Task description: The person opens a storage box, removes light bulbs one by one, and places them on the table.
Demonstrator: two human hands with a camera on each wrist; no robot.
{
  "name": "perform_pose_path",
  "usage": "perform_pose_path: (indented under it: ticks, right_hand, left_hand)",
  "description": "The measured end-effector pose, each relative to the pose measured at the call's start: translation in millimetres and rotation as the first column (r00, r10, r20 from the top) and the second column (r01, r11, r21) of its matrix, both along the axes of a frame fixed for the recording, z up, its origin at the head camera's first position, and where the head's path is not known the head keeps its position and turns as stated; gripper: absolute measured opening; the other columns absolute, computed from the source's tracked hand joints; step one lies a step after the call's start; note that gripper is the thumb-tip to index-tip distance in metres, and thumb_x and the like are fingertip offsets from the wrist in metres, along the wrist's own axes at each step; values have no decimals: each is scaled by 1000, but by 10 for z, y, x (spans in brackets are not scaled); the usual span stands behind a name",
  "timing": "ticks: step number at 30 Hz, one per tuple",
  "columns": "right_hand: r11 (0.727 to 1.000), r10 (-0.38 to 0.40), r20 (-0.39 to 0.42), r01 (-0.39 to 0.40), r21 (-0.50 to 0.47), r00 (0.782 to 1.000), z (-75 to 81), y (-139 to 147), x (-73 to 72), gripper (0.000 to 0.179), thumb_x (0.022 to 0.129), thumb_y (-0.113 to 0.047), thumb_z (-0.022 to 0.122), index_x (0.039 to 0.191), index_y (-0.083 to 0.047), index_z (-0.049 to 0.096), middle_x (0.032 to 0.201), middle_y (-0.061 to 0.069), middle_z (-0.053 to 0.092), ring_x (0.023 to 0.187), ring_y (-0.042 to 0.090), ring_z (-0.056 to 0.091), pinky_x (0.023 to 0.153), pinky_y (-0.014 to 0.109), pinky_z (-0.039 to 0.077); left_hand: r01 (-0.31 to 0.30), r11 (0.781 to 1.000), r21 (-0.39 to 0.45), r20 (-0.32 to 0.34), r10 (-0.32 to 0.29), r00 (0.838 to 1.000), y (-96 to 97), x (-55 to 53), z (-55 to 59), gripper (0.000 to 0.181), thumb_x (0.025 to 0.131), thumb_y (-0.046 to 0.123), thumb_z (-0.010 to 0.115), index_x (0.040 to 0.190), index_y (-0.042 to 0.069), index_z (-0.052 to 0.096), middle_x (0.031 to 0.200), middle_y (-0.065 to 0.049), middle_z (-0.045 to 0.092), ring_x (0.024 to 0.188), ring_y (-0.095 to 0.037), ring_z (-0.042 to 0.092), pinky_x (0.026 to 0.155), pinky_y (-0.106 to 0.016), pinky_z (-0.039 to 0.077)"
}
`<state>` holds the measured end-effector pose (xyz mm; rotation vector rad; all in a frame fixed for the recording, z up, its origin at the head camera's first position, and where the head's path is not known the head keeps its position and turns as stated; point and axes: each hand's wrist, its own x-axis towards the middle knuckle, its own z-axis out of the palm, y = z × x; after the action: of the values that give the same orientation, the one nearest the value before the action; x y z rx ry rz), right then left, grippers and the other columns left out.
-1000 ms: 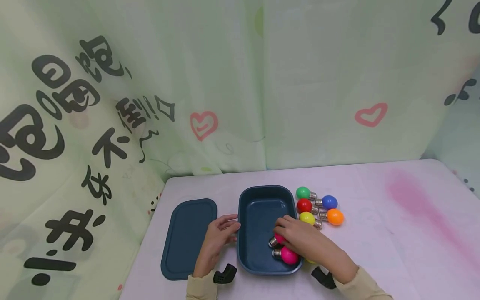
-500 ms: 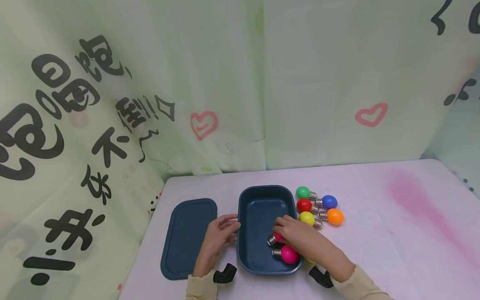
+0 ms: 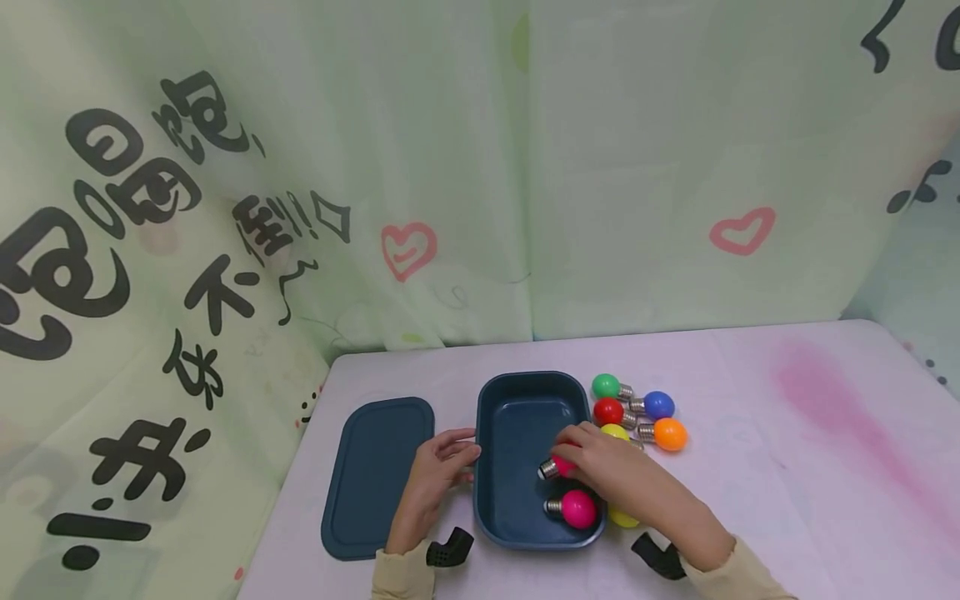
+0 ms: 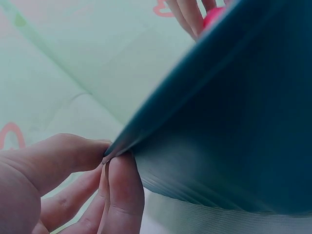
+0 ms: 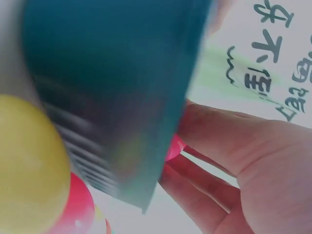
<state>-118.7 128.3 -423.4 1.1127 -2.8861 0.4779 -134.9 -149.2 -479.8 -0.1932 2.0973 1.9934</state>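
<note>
My left hand (image 3: 442,467) is at the left side of a dark blue box (image 3: 510,487). In the left wrist view its thumb and fingers pinch the rim (image 4: 114,146). My right hand (image 3: 618,467) reaches over the box's right wall and grips a pink light bulb (image 3: 564,467), its metal base pointing left. Most of that bulb's round part is hidden behind the fingers. A second pink bulb (image 3: 578,509) lies inside the box near the front right corner.
Green (image 3: 605,385), red (image 3: 608,411), blue (image 3: 660,404) and orange (image 3: 671,434) bulbs lie right of the box. One yellow bulb (image 3: 615,432) is partly covered by the right hand; another (image 3: 622,518) sits beside the box's wall. A flat blue lid (image 3: 378,475) lies at left.
My right hand has shifted slightly away from me with the pink bulb, baring more of the near yellow bulb and covering more of the far one. The left hand stays put.
</note>
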Motion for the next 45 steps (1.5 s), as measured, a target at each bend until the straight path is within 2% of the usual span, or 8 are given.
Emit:
perform_pose_path:
  ticks: [11,20,27,35,40,45]
  right_hand:
    - [994,-7,-49,2,-108,999,61,162,61,26,87,-16,76,112,-13,73,111,3,64,101,18,62,79,28,59]
    - [996,-48,-18,46,-70,999,172,240,93,30,87,-15,76,116,-12,72,115,6,65,108,25,61,82,33,59]
    - [995,-93,-34,92,-37,995,210,314,129,35,83,-14,79,117,-12,71,116,7,65,110,27,61,78,34,60]
    - [991,-135,-73,132,-36,988,190,436,156,39,79,-12,83,116,-12,71,114,6,65,107,24,61,74,31,60]
    - [990,-135,-106,130,-53,985,152,524,154,42,75,-9,85,115,-12,72,112,7,65,105,25,61,72,31,60]
    - [984,-176,-79,172,-49,981,153,594,148,41,74,-9,86,113,-11,72,114,9,65,104,28,62,74,33,60]
  left_hand:
    - [-6,1000,-14,3,6,1000,-8,-4,-23,47,91,23,73,131,3,61,114,-11,70,85,-13,67,74,-30,58]
    - [-2,1000,-17,3,2,1000,8,-1,-5,45,92,22,72,131,3,61,115,-12,70,85,-13,67,75,-30,59]
    - [-5,1000,-23,2,5,1000,9,6,5,46,92,24,73,131,4,61,113,-10,70,84,-14,67,74,-29,58]
    - [-3,1000,-11,-5,3,1000,0,15,5,46,91,23,73,131,3,61,114,-12,70,85,-14,67,75,-30,59]
    - [-7,1000,-5,5,7,1000,1,14,9,46,91,23,74,131,4,61,113,-11,70,85,-14,68,75,-29,59]
    - [-6,1000,-14,4,6,1000,2,7,3,46,91,24,73,131,4,61,112,-9,71,84,-13,67,75,-30,58]
